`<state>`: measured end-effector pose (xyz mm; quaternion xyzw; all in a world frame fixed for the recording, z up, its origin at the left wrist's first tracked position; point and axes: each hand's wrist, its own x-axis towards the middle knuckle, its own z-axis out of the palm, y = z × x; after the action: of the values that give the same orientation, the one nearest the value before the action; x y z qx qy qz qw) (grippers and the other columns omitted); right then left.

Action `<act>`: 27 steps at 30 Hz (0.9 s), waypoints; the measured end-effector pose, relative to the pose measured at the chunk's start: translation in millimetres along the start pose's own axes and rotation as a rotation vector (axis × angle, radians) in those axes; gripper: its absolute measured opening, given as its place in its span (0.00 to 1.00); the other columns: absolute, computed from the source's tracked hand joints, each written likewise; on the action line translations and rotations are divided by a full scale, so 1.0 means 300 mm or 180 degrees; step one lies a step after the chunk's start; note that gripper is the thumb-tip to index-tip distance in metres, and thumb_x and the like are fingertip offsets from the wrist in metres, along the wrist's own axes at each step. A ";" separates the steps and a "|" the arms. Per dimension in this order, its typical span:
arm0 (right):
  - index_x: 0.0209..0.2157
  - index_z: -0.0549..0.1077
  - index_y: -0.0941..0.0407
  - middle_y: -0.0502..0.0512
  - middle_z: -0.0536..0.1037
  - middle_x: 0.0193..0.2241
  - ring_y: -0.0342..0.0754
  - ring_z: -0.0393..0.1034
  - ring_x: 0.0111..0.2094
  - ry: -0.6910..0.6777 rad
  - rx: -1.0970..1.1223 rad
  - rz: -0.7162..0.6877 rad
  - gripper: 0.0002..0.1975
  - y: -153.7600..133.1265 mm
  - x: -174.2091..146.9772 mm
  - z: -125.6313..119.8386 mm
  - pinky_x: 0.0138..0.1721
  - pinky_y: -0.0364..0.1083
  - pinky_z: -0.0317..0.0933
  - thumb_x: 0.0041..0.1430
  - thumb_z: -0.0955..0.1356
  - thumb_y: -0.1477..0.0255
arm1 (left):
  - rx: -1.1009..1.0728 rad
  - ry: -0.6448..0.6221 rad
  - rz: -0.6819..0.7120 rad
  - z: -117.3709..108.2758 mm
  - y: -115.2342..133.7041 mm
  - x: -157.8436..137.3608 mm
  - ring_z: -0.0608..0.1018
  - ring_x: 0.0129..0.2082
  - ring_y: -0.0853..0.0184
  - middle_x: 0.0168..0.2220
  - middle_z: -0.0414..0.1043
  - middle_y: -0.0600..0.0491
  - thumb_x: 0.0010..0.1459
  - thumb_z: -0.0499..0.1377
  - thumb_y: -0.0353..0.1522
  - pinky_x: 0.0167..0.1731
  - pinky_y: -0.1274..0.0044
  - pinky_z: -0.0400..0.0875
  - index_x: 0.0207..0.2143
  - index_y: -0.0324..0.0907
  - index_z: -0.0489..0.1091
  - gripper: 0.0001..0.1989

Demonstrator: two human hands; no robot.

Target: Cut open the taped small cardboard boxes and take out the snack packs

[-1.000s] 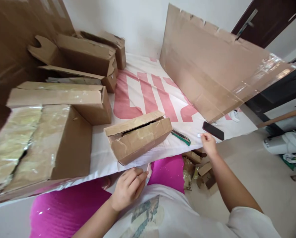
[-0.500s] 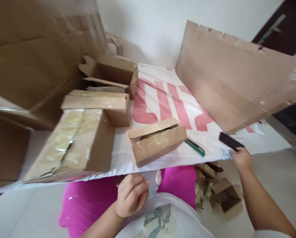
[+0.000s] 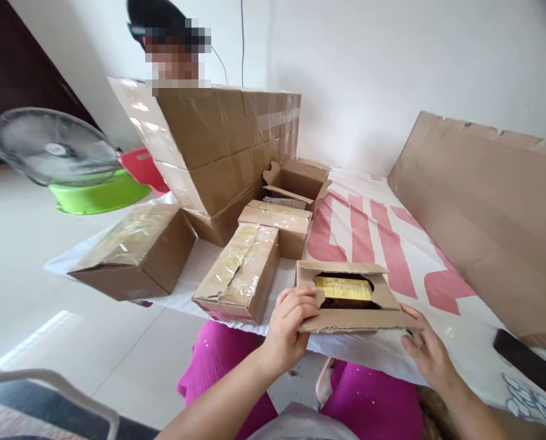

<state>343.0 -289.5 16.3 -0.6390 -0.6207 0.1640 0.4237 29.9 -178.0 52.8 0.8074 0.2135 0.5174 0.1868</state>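
Observation:
In front of me a small cardboard box point(image 3: 360, 319) stands at the table's near edge with its top flaps parted. Inside it lies something flat and yellow with print point(image 3: 344, 288). My left hand point(image 3: 291, 324) is closed on the left end of the box's near flap, fingers over the top. At the flap's right corner, my right hand point(image 3: 431, 348) holds the edge between fingers and thumb. A bit of green shows beside that thumb, mostly hidden. A dark phone point(image 3: 529, 370) lies on the table to the right of my right hand.
Taped boxes point(image 3: 236, 269) point(image 3: 135, 250) stand to the left, with an opened box point(image 3: 300, 180) behind. A tall carton stack point(image 3: 227, 140) hides part of a person. A large cardboard sheet point(image 3: 484, 226) rises on the right. A fan point(image 3: 55, 146) stands far left.
My right hand has let go of the phone and come to the box. My left hand has risen from my lap onto it. The box's flaps have opened, and the view has turned left.

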 end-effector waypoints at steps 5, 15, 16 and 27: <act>0.51 0.67 0.53 0.57 0.75 0.40 0.50 0.73 0.37 0.0475 -0.0636 -0.0275 0.22 -0.031 -0.003 0.014 0.38 0.49 0.71 0.59 0.69 0.59 | 0.0145 0.0195 -0.0492 -0.002 -0.032 -0.022 0.79 0.42 0.61 0.40 0.76 0.47 0.59 0.55 0.28 0.48 0.64 0.70 0.50 0.43 0.61 0.16; 0.55 0.65 0.55 0.63 0.74 0.48 0.60 0.66 0.54 0.0933 -0.1830 -0.2191 0.30 -0.277 0.069 0.164 0.53 0.61 0.63 0.52 0.75 0.68 | 0.1027 0.0251 -0.0582 0.020 -0.024 0.031 0.75 0.43 0.60 0.52 0.70 0.41 0.64 0.54 0.34 0.44 0.67 0.71 0.61 0.41 0.54 0.24; 0.54 0.66 0.55 0.62 0.75 0.48 0.60 0.66 0.55 0.0953 -0.1945 -0.2173 0.28 -0.287 0.078 0.180 0.54 0.61 0.62 0.53 0.75 0.68 | 0.1055 0.0223 -0.0552 0.017 -0.022 0.034 0.76 0.41 0.61 0.51 0.71 0.42 0.64 0.53 0.34 0.44 0.68 0.70 0.60 0.40 0.54 0.23; 0.36 0.74 0.49 0.50 0.80 0.36 0.51 0.74 0.43 0.0905 -0.1272 -0.2292 0.07 -0.380 0.178 0.152 0.46 0.55 0.66 0.60 0.68 0.77 | 0.1101 0.0128 -0.0501 0.006 -0.004 0.036 0.76 0.34 0.64 0.44 0.74 0.45 0.65 0.52 0.34 0.42 0.68 0.69 0.60 0.40 0.55 0.22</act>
<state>244.3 -238.9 91.3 -0.4674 -0.7590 -0.2072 0.4032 35.5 -171.2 59.6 0.7978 0.3654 0.4728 0.0809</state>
